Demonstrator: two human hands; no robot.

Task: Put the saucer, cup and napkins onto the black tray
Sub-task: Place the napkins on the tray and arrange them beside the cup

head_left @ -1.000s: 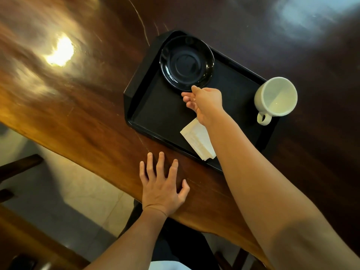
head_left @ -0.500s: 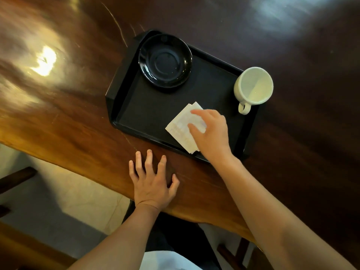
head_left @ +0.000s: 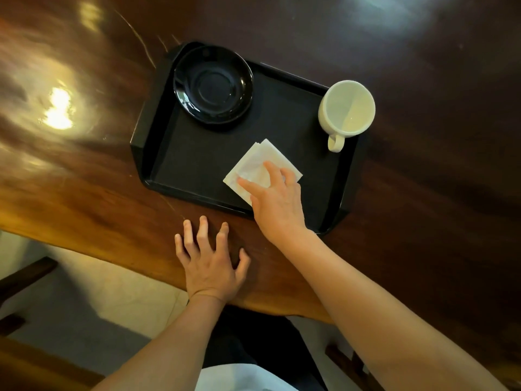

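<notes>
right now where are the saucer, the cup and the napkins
black saucer (head_left: 213,84), head view, centre well
white cup (head_left: 348,107), head view, inside bottom
white napkins (head_left: 260,160), head view, bare upper part

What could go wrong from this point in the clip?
The cup stands at the tray's far right corner, close to the rim; a bump might tip it off. The right hand presses the loosely stacked napkins, so sliding it away could fan them apart.
</notes>
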